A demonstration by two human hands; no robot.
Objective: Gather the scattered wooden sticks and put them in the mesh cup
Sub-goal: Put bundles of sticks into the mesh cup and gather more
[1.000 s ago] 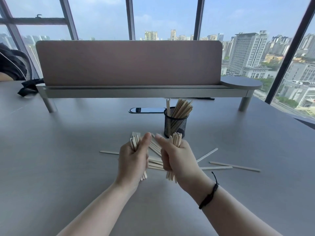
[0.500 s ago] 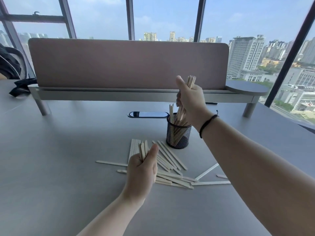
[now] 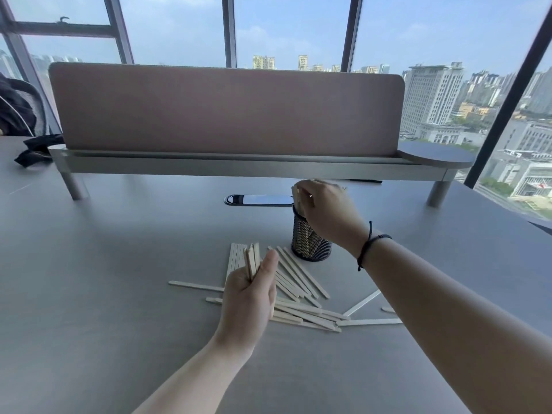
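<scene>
A black mesh cup (image 3: 310,245) stands upright on the grey table, with wooden sticks inside it. My right hand (image 3: 325,212) sits on top of the cup, fingers curled over the stick tops, hiding most of them. My left hand (image 3: 249,289) hovers in front of the cup, closed around a small bundle of sticks (image 3: 252,261) that point upward. Several loose sticks (image 3: 301,312) lie scattered flat on the table under and to the right of my left hand, some in a neat row (image 3: 236,258).
A long raised shelf with a pink divider panel (image 3: 227,112) spans the back of the table. A cable grommet (image 3: 258,200) lies just left of the cup. A dark bag (image 3: 33,149) rests at the far left. Windows stand behind.
My right hand carried its bundle up from the table, then lowered it into the cup. My left hand stayed in place holding its sticks.
</scene>
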